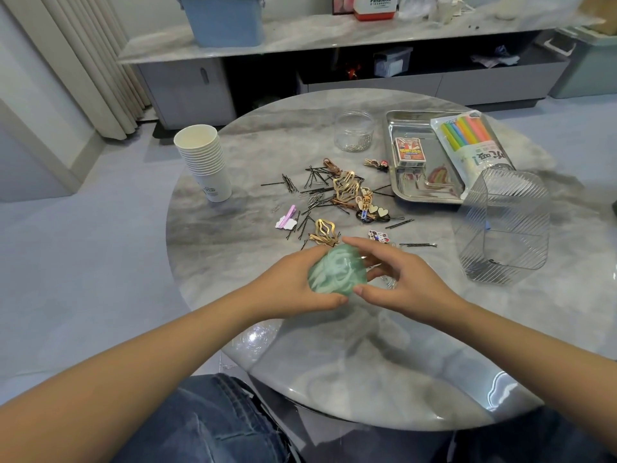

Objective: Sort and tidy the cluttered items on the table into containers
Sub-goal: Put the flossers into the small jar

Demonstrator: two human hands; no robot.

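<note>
My left hand [293, 289] grips a small green translucent container [334, 274] with pale looped bands inside, just above the round marble table [253, 228]. My right hand [400, 282] holds its right side, thumb and fingers curled around it. Beyond the hands lies a scatter of black bobby pins [300, 185], gold hair clips [345, 188], a pink clip [287, 218], heart-shaped clips [377, 210] and paper clips.
A stack of paper cups [205, 162] stands at the left. A clear jar [354, 130] with metal clips sits at the back. A steel tray [405, 128] holds a card box [409, 152] and a straw pack [470, 145]. A clear ribbed bin [504, 225] stands at the right.
</note>
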